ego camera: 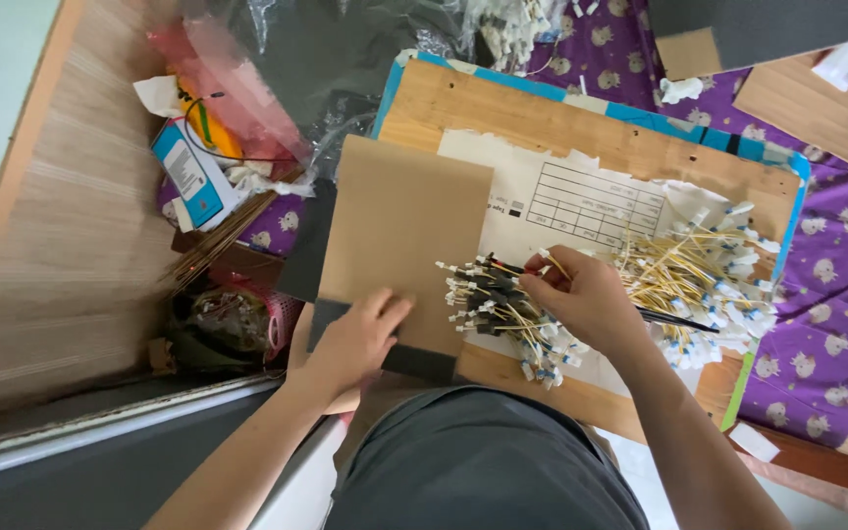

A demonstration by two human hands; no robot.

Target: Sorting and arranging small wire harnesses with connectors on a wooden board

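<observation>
Purple patterned cloth covers the bench, where the left hand (355, 339) presses flat with spread fingers on brown card (399, 236) to steady it, while the right hand (586, 294) pinches yellow wires (503, 309) bundled on a wooden board (561, 123).

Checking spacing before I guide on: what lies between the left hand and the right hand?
In the head view, the left hand presses a brown cardboard sheet; between it and the right hand lie that sheet's right edge and a row of small wire pieces with white connectors.
</observation>
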